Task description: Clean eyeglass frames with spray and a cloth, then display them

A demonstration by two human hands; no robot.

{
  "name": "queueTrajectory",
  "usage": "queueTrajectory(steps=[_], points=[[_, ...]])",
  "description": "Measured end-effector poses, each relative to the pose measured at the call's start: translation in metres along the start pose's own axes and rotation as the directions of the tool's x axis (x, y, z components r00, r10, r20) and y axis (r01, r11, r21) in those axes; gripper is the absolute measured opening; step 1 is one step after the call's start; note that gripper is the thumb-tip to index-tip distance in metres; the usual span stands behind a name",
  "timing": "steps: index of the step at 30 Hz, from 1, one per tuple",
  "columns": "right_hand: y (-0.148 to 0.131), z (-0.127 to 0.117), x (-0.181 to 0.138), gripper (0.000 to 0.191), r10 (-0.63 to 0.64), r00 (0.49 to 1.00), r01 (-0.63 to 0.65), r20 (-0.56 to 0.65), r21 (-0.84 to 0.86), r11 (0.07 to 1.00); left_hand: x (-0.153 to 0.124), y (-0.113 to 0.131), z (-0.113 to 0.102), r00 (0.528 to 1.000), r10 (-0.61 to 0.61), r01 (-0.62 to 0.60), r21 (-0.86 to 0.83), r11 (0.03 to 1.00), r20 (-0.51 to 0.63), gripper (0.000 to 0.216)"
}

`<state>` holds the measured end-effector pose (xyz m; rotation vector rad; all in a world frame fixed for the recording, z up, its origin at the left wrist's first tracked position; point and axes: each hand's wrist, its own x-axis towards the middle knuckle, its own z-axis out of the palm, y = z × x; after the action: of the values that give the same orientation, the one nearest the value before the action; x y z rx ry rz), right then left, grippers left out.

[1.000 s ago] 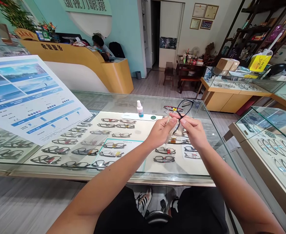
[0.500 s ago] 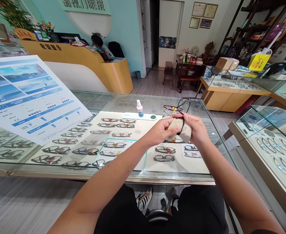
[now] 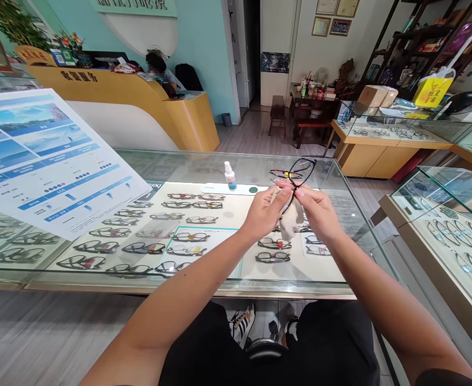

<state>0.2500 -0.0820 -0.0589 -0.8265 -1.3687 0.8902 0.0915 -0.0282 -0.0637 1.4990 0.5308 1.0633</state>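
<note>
Above the glass counter (image 3: 203,163) I hold a pair of black-framed glasses (image 3: 305,170). My left hand (image 3: 264,213) is closed, pinching a beige cleaning cloth (image 3: 290,224) against the lower part of the frame. My right hand (image 3: 316,212) is closed on the glasses, thumb and forefinger gripping the frame just below the upper lens. The cloth hangs down between both hands. A small white spray bottle (image 3: 230,177) stands on the counter to the left of my hands, beside a white strip mat (image 3: 219,188).
A red-framed pair of glasses (image 3: 284,174) lies on the counter behind my hands. Several frames lie in rows inside the case. A blue printed sheet (image 3: 46,155) stands at left. Another glass showcase (image 3: 448,214) is at right; a person sits behind the yellow reception desk (image 3: 131,102).
The glasses dipped low into both hands with the cloth wrapped over them, then rose again; now the upper lens stands clear above my fingers and the cloth hangs loose.
</note>
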Motion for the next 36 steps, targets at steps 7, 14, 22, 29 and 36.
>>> queueTrajectory(steps=[7,14,22,29,36], points=[[-0.006,-0.005,-0.001,0.034,0.186,0.979,-0.184,-0.085,0.029,0.982,0.004,0.006,-0.016,0.950,-0.155,0.170,-0.031,0.985,0.272,0.064],[-0.011,-0.006,0.001,0.037,0.285,0.953,-0.267,-0.101,0.160,0.950,0.003,0.018,-0.026,0.842,-0.201,0.282,-0.090,0.955,0.501,0.055],[-0.006,-0.007,-0.001,0.033,0.243,0.966,-0.229,-0.086,0.151,0.962,0.005,0.019,-0.021,0.900,-0.137,0.174,-0.052,0.983,0.414,0.048],[0.000,0.002,-0.002,0.041,0.239,0.963,-0.224,-0.124,0.122,0.967,0.003,0.002,-0.009,0.974,-0.081,0.092,-0.047,0.995,0.210,0.063],[0.001,0.011,-0.004,0.043,0.187,0.976,-0.185,-0.109,0.026,0.982,0.000,0.000,0.001,1.000,-0.022,0.022,-0.012,1.000,0.001,0.061]])
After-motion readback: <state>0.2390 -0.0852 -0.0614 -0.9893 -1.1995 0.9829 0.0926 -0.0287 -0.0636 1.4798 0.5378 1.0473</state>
